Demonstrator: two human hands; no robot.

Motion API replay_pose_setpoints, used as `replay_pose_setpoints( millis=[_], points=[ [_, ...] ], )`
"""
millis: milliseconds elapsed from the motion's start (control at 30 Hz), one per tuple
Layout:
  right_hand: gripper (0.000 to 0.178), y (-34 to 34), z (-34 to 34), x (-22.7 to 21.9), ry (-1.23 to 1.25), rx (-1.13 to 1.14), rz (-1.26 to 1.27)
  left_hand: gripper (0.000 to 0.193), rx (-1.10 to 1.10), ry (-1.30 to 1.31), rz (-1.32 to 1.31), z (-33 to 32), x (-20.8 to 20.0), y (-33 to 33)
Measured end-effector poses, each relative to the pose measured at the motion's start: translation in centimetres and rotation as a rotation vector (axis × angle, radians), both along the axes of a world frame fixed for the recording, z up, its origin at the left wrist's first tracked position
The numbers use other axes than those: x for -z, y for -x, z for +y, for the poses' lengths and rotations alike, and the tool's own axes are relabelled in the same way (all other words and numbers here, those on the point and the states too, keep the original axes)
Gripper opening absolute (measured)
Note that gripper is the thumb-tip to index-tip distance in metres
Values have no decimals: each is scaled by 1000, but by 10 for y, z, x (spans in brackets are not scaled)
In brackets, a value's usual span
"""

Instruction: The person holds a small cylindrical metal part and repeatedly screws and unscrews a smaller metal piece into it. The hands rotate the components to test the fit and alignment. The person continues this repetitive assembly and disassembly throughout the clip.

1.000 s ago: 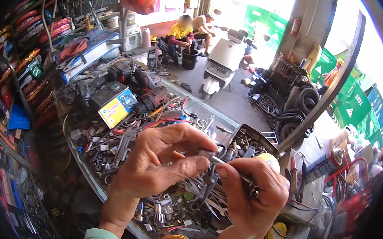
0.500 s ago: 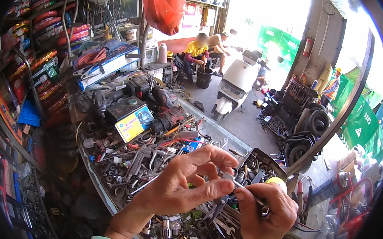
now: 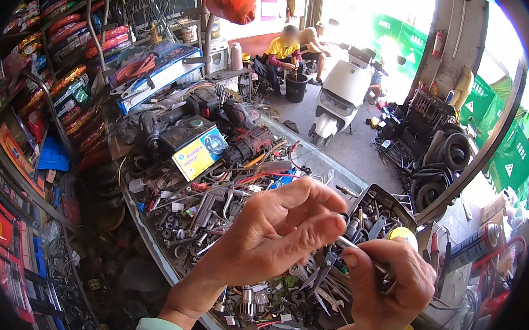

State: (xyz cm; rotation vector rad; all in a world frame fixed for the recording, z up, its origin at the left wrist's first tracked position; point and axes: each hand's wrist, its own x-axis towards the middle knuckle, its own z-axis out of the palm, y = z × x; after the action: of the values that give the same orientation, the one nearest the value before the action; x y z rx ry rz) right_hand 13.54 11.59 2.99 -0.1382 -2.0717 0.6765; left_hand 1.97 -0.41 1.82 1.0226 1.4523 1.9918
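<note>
Both of my hands are raised over the cluttered glass-topped counter (image 3: 176, 276). In my right hand (image 3: 394, 290) a thin metal rod (image 3: 347, 242) is pinched between thumb and curled fingers, pointing toward the left. My left hand (image 3: 271, 239) is closed at the rod's far end, thumb and fingers curled together. A small dark bit shows between its fingertips, too small to name. Below the hands lie loose nuts, sockets, pliers (image 3: 325, 268) and spanners (image 3: 333, 300).
A yellow-and-blue patch box (image 3: 199, 154) and power tools (image 3: 247, 148) sit on the counter's far part. An open tool case (image 3: 391, 201) is at its right. Beyond stand a white scooter (image 3: 341, 100), two seated people and a black bucket (image 3: 295, 87). Tyres (image 3: 452, 152) lie right.
The view has shifted, so the surroundings sit further right and slightly higher. A pale small piece at my left fingertips no longer shows; a dark bit does. My right hand still holds the rod.
</note>
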Motion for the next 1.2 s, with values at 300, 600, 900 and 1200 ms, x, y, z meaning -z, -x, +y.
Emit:
replay_pose_setpoints(
  millis=[300,600,900,1200],
  points=[
    [14,-3,-1,-5,-22,-11,-12,24,2,28,-99,0,-9,-5],
    [13,0,4,-3,33,-26,-16,32,-92,-67,16,7,-4,-4],
    [15,-2,3,-2,58,-52,12,27,-35,17,-66,4,-6,-4],
    [14,2,3,-3,20,-15,52,32,-36,-55,12,7,0,-2]
  ],
)
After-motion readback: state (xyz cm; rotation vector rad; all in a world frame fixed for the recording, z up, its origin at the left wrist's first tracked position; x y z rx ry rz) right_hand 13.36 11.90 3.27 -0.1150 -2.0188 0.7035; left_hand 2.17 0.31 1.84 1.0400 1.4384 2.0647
